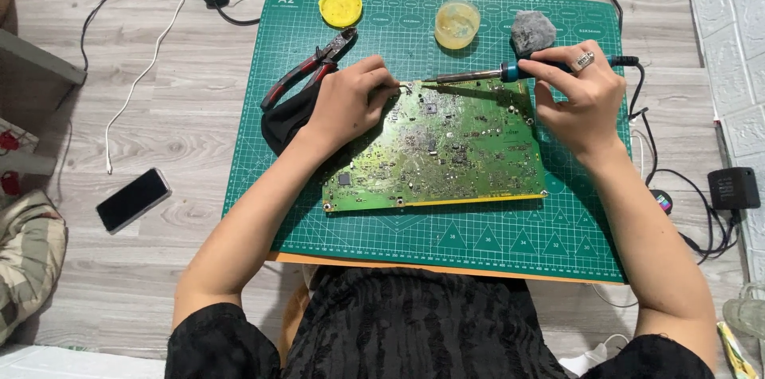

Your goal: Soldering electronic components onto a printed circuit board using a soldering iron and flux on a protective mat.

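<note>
Green circuit board point(437, 148) lies on the green cutting mat point(494, 239), its long axis running left to right and tilted a little, the right end sitting nearer you; both your hands work at its far edge. Your left hand point(348, 102) rests on the far left corner, fingers pinched narrow on something thin at the edge; it is too small to tell what. Your right hand point(580, 90) is closed around the blue grip of the soldering iron point(510, 70); the iron lies almost level, pointing left along the board's far edge, and its tip lands just beside your left fingertips; so the working spot sits between your hands, nearer the left. Red-handled pliers point(309, 68) lie on the mat just left of your left hand; a yellow lid point(340, 7), a small open tub point(457, 24) and a grey wad of wire wool point(532, 31) sit beyond the board, apart from it; a dark phone point(133, 200) lies on the floor, well off to your left.
</note>
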